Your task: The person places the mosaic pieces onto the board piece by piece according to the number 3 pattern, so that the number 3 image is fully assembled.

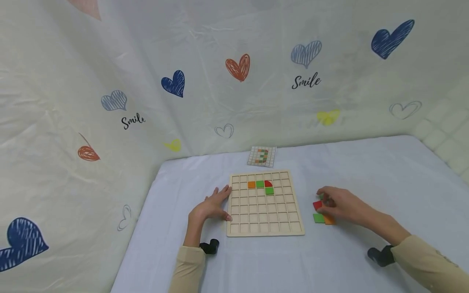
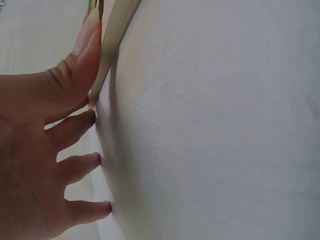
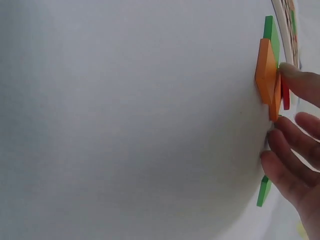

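In the head view my left hand (image 1: 209,206) rests at the left side of a wooden grid board (image 1: 264,236), its fingers spread. The left wrist view shows the thumb (image 2: 87,47) against the board's rim and other fingertips on the cloth. On the board lie an orange square tile (image 1: 251,184), a green tile (image 1: 259,184), a red rounded tile (image 1: 268,183) and another green tile (image 1: 269,190). My right hand (image 1: 342,203) is over loose tiles right of the board, thumb touching a red tile (image 3: 286,95), fingers loosely curved beside orange tiles (image 3: 266,70).
Behind the board lies a pattern card (image 1: 261,156) with a coloured figure on a grid. More loose green tiles (image 1: 318,218) lie around the right hand. White cloth (image 1: 271,264) covers the table, and a curtain with printed hearts (image 1: 238,67) hangs behind it.
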A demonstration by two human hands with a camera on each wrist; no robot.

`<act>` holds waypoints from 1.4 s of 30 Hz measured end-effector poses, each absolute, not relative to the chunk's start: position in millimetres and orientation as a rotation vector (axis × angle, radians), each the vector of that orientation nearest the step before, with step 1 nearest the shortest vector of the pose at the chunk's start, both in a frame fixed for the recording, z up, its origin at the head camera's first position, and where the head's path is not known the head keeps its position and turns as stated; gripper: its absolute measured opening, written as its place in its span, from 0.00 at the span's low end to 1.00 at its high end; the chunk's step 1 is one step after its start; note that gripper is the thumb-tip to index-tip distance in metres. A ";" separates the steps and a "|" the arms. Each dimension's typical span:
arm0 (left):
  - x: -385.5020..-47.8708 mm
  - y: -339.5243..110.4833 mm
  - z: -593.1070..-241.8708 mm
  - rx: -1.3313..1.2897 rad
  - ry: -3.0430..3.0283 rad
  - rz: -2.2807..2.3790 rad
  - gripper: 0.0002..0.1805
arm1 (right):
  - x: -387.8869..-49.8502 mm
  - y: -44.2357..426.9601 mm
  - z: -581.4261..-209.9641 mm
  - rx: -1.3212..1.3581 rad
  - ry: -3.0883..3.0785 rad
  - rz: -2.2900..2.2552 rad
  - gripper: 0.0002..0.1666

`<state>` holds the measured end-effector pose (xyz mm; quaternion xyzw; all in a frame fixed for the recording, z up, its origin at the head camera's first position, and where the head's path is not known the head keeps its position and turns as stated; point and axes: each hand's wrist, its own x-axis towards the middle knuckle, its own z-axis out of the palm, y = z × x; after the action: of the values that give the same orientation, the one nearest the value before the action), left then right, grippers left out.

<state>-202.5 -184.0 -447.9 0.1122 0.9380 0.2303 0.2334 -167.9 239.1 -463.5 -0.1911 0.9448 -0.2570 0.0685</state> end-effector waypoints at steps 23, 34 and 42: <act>-200.2 -183.4 -446.9 0.306 2.570 0.666 0.57 | -167.8 250.7 -467.9 -0.687 2.910 -0.811 0.16; -198.4 -185.7 -450.7 0.284 2.564 0.636 0.58 | -171.4 244.4 -466.6 -0.847 2.947 -0.848 0.15; -202.5 -183.2 -448.8 0.292 2.567 0.611 0.58 | -176.5 237.9 -460.0 -0.849 2.977 -0.974 0.12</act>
<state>-202.5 -183.2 -448.8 0.1068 0.9385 0.2232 0.2409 -176.5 237.9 -460.0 -0.2612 0.9161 -0.2996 -0.0519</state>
